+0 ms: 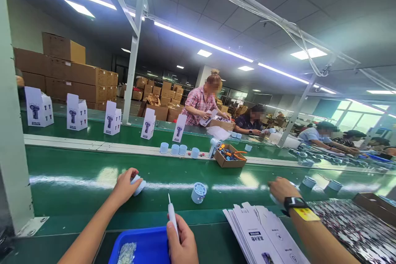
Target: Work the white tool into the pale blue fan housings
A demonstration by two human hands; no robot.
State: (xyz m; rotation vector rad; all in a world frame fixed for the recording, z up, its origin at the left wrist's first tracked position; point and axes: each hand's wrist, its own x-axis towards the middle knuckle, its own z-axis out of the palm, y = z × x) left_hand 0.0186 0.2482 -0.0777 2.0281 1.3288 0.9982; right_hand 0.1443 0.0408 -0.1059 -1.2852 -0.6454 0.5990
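Note:
My left hand (pixel 125 185) reaches out over the green conveyor belt (pixel 77 181) and closes around a small light-blue cylindrical part (pixel 139 184). My right hand (pixel 184 245), low at the frame's bottom, grips a slim white pen-like tool (pixel 172 214) with its tip pointing away from me. Just left of that hand is a blue tray (pixel 145 245) with small pale pieces in it. A second light-blue round part (pixel 198 192) stands on the belt between my hands.
A co-worker's arm with a black watch (pixel 295 203) reaches in from the right over a stack of flat white cartons (pixel 262 235). Upright white product boxes (pixel 76 112) and a cardboard box of tools (pixel 229 156) stand farther off. Other people work across the line. A white post (pixel 12 165) rises at left.

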